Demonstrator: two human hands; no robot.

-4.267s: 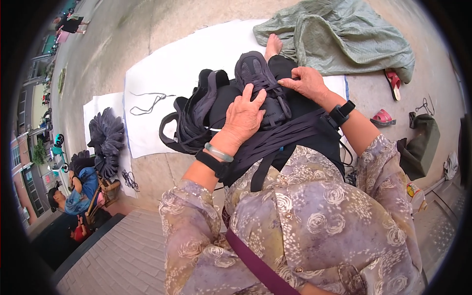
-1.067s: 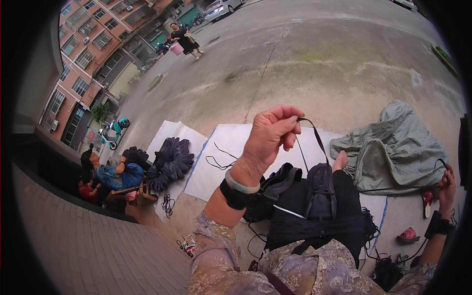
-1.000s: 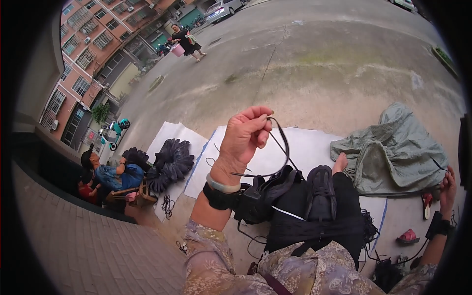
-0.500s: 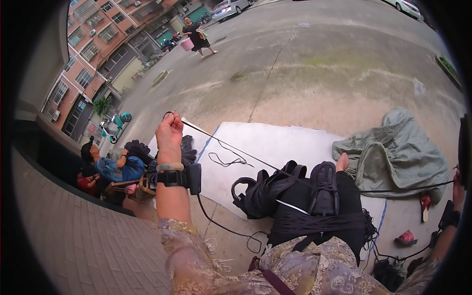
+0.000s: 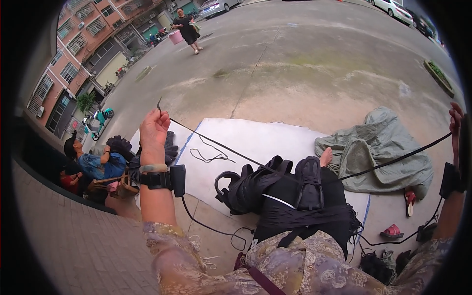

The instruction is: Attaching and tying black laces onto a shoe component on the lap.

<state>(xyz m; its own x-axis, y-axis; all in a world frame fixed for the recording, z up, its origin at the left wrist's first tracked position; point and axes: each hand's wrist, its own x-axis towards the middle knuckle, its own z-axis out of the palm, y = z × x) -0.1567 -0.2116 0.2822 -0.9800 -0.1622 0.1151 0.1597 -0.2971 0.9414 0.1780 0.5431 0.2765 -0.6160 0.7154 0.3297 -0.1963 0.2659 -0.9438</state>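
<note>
While both arms spread wide, the scene reads:
Left hand (image 5: 153, 129): fist closed around black cord (image 5: 255, 164) end.
Right hand (image 5: 456, 118): at the rim, seemingly gripping the cord's other end.

Ground: wide grey concrete yard (image 5: 314, 64), daylight | Left: brick pavement (image 5: 83, 246), red apartment buildings (image 5: 83, 39) with many windows | Far: parked cars (image 5: 388, 7), one person (image 5: 187, 29) walking | Near: white sheet (image 5: 255, 142), grey-green cloth (image 5: 378, 147)

Open white mat (image 5: 275, 142) lies beyond the lap; the taut black cord (image 5: 236, 156) spans it, the black strap bundle (image 5: 255, 184) and green tarp (image 5: 378, 152) obstruct the right.
</note>
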